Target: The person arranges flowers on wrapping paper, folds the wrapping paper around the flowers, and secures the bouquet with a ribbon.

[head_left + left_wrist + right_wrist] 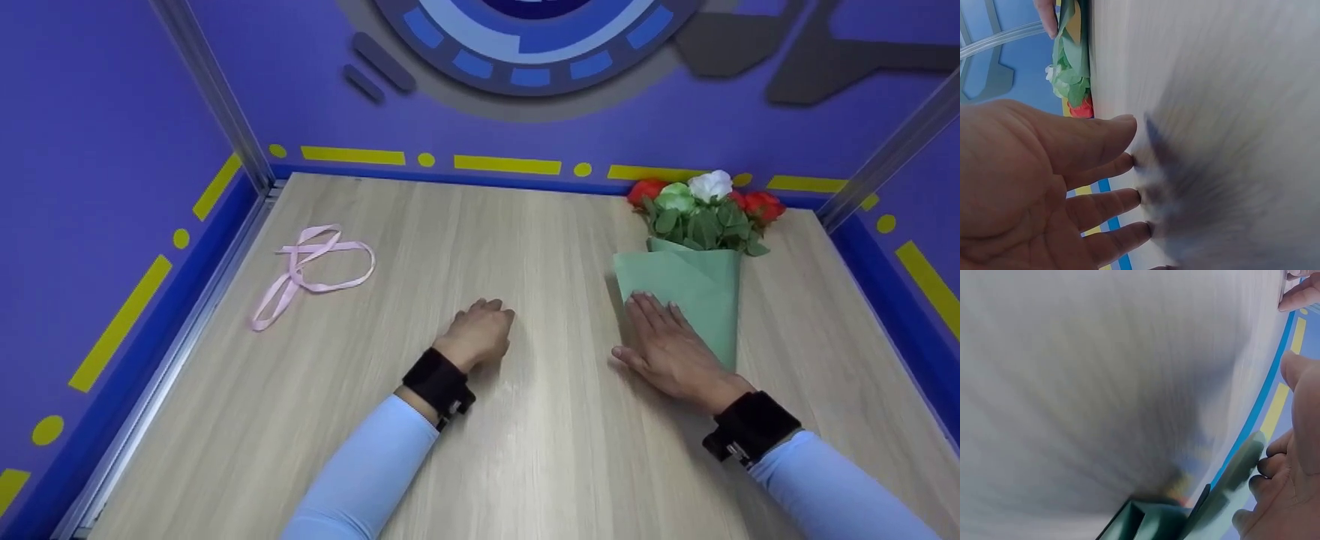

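On the right of the table lies a bouquet [705, 281] wrapped in green paper. Red, white and pale green flowers [711, 186] with leaves point to the back wall. My right hand [671, 360] rests over the wrap's left side with fingers extended and thumb apart. In the right wrist view its fingertips [1269, 466] are right at the green paper [1235, 467]. My left hand [480, 334] is near the table's middle, loosely bent and holding nothing. Its fingertips [1131, 197] are at the tabletop in the left wrist view. A looped pink ribbon [300, 276] lies at the left.
The wood-grain table [450, 247] is bounded by a blue-purple back wall [480, 127] with yellow markings and by side walls. A metal rail [169, 360] runs along the left edge. The flower heads reach the table's back edge.
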The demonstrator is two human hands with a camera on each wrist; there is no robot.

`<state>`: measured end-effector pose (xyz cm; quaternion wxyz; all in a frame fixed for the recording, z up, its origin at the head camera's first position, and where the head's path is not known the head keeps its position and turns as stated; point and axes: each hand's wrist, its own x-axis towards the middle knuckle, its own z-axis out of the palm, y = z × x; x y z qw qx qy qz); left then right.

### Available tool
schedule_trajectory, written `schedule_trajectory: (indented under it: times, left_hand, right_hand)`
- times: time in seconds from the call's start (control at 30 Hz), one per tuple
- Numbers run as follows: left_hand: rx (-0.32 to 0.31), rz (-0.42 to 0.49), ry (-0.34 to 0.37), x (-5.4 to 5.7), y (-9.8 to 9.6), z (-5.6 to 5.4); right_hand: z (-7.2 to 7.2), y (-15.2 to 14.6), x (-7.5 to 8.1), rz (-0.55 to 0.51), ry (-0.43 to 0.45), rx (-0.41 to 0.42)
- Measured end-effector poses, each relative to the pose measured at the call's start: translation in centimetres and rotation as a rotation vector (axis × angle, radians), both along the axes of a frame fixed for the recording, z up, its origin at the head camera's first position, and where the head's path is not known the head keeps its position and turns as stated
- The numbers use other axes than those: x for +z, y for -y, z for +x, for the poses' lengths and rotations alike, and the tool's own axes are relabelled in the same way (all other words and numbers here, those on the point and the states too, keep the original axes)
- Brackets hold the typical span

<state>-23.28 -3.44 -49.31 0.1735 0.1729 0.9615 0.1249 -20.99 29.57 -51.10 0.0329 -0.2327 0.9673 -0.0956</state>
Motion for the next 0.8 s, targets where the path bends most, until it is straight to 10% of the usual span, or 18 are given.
schedule_trajectory:
  times: [0.8]
  left_hand:
    - [-0.038, 0.023, -0.066, 0.2, 0.7, 0.1]
  right_hand:
    - [-0.9, 2.1, 1.3, -0.039, -0.087, -0.011]
